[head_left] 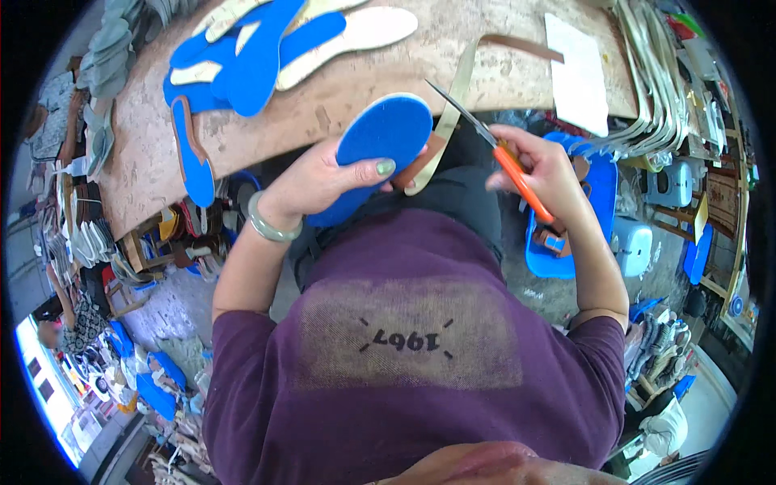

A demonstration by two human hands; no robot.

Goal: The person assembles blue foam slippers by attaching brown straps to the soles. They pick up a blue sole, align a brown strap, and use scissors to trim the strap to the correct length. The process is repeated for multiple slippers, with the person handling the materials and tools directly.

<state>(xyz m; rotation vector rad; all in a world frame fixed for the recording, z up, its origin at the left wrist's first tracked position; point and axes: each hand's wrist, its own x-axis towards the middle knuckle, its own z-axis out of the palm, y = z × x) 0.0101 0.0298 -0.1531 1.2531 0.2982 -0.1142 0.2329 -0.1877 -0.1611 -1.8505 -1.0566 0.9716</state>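
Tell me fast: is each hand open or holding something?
Left hand: closed, holding a blue insole, thumb on top.
Right hand: closed, holding orange-handled scissors.

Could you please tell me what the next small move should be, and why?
Probably bring the scissors to the long strip beside the blue insole: the right hand holds the scissors, the left hand grips the insole, and the strip trails up onto the table.

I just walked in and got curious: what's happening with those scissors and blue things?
Someone's left hand holds a blue insole, and their right hand grips orange-handled scissors. A cream-and-brown strip stretches from near the left hand onto the worktable, where more blue and cream insoles lie overlapping.
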